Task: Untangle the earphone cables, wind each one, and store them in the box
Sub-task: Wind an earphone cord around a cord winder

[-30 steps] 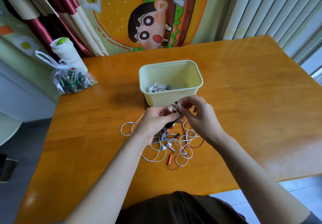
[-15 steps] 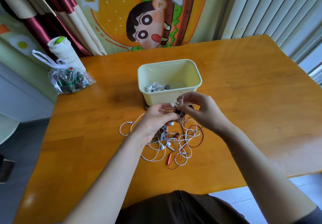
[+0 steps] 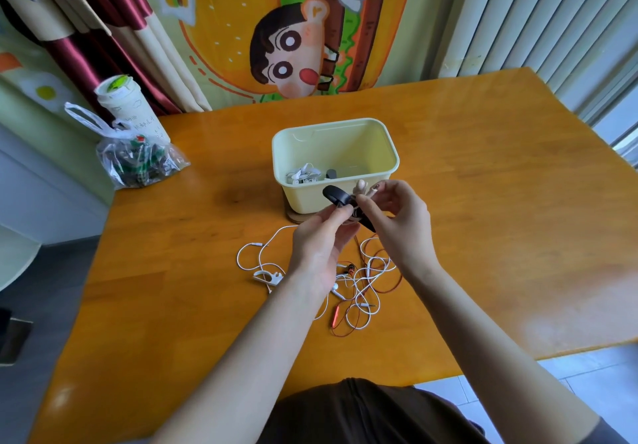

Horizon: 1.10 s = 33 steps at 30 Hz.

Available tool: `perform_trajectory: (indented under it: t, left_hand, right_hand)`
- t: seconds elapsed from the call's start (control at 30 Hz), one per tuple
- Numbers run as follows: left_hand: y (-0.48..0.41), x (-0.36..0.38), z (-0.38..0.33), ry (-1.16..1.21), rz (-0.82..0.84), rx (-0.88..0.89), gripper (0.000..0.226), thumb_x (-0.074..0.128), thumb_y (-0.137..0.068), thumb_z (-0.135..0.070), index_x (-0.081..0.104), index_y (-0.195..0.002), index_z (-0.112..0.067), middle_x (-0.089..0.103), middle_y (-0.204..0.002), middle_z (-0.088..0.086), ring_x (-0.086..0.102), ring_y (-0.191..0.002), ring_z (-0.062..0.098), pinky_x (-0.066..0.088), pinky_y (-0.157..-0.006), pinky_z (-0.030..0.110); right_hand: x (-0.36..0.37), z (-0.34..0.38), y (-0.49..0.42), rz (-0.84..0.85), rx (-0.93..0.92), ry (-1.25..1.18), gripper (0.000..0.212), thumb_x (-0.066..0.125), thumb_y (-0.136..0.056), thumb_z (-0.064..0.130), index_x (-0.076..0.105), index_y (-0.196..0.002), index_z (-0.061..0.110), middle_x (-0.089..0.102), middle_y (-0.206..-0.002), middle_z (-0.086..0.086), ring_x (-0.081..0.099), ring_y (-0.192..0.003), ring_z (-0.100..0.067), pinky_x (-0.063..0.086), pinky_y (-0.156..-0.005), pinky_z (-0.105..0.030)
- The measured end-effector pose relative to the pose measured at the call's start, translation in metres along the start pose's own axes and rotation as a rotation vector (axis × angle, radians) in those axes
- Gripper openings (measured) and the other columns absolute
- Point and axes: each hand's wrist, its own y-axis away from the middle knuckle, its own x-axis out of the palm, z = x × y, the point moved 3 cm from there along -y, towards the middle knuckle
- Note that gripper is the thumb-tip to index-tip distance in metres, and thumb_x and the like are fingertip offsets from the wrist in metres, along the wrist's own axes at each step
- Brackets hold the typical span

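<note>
Left hand pinches black winder; right hand pinches white cable. Both at box's 6 o'clock. Tangle nearer.

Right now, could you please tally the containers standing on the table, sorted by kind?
Pale yellow box: 1
Lidded cup: 1
Plastic bag: 1
Total: 3
</note>
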Motion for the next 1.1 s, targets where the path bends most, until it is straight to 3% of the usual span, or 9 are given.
perform_trajectory:
  t: [0.17, 0.37, 0.5, 0.63, 0.83, 0.97, 1.1]
  left_hand:
    - [0.004, -0.002, -0.004, -0.124, -0.017, 0.085, 0.017, 0.058, -0.09, -0.001, 0.072, -0.091, -0.011, 0.072, -0.085, 0.005, 0.067, -0.081, 0.015, 0.054, -0.079, 0.025]
    - [0.007, 0.0, -0.008, -0.212, 0.02, 0.113, 0.02, 0.057, -0.09, -0.003, 0.073, -0.088, -0.014, 0.072, -0.075, -0.001, 0.065, -0.075, 0.011, 0.052, -0.081, 0.028]
    - [0.007, -0.001, -0.008, -0.262, 0.034, 0.111, 0.021, 0.058, -0.089, -0.003, 0.075, -0.087, -0.016, 0.074, -0.083, 0.002, 0.067, -0.081, 0.016, 0.048, -0.096, 0.044]
    - [0.002, -0.005, -0.009, -0.332, 0.017, 0.122, 0.021, 0.058, -0.089, -0.006, 0.075, -0.093, -0.017, 0.075, -0.095, 0.007, 0.068, -0.089, 0.02, 0.048, -0.099, 0.047]
    - [-0.003, -0.007, -0.008, -0.402, 0.034, 0.155, 0.022, 0.057, -0.09, -0.009, 0.074, -0.104, -0.015, 0.074, -0.1, 0.004, 0.066, -0.098, 0.021, 0.046, -0.101, 0.05]
    - [-0.005, -0.01, -0.007, -0.417, 0.062, 0.156, 0.022, 0.057, -0.091, -0.011, 0.073, -0.105, -0.016, 0.074, -0.101, 0.004, 0.065, -0.105, 0.024, 0.045, -0.101, 0.05]
    - [-0.004, -0.014, -0.003, -0.394, 0.055, 0.136, 0.021, 0.058, -0.092, -0.012, 0.074, -0.105, -0.017, 0.073, -0.101, 0.007, 0.064, -0.106, 0.03, 0.047, -0.096, 0.048]
  right_hand:
    - [-0.002, 0.001, 0.0, 0.04, 0.009, 0.034, 0.014, 0.072, -0.081, 0.021, 0.058, -0.08, 0.024, 0.066, -0.073, 0.008, 0.062, -0.067, -0.005, 0.051, -0.063, -0.024]
    - [-0.004, 0.003, -0.001, 0.071, 0.032, 0.07, 0.014, 0.072, -0.08, 0.022, 0.058, -0.079, 0.025, 0.064, -0.066, 0.007, 0.058, -0.06, -0.002, 0.045, -0.057, -0.015]
    - [-0.005, -0.004, -0.001, 0.103, 0.087, 0.087, 0.012, 0.072, -0.08, 0.024, 0.062, -0.078, 0.017, 0.062, -0.064, 0.005, 0.057, -0.06, -0.006, 0.053, -0.061, -0.031]
    - [-0.005, -0.01, -0.001, 0.171, 0.152, -0.024, 0.008, 0.075, -0.079, 0.018, 0.067, -0.079, 0.016, 0.071, -0.074, -0.004, 0.07, -0.075, -0.02, 0.058, -0.073, -0.045]
    - [-0.004, -0.003, 0.001, 0.189, 0.234, -0.191, 0.009, 0.07, -0.083, 0.012, 0.064, -0.078, 0.008, 0.071, -0.081, -0.016, 0.072, -0.078, -0.02, 0.059, -0.066, -0.033]
    - [-0.003, -0.003, 0.001, 0.228, 0.316, -0.272, 0.014, 0.068, -0.085, 0.012, 0.06, -0.078, 0.002, 0.07, -0.081, -0.014, 0.071, -0.075, -0.015, 0.055, -0.061, -0.024]
    - [0.0, -0.008, 0.0, 0.23, 0.29, -0.179, 0.011, 0.068, -0.085, 0.012, 0.061, -0.079, 0.006, 0.067, -0.079, -0.016, 0.07, -0.078, -0.024, 0.057, -0.064, -0.028]
